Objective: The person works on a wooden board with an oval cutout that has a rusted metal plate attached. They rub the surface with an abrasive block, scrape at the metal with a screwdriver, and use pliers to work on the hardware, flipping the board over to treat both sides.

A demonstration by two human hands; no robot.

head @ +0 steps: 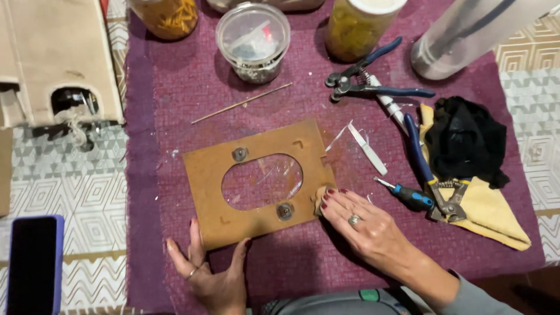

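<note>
a person is working over a purple cloth (pixel 175 87). the left hand (pixel 211 274) is lying open and flat, fingers spread, bracing the near edge of a brown board (pixel 210 175) with an oval cut-out, apparently to keep it from sliding. the right hand (pixel 361 224) is pressing a small tan pad (pixel 320 195) under its fingertips against the board's right edge, as if rubbing it. the board is lying flat in the middle of the cloth. blue-handled pliers (pixel 373 81), a small screwdriver (pixel 408 197) and a black rag (pixel 464 143) are lying to the right.
</note>
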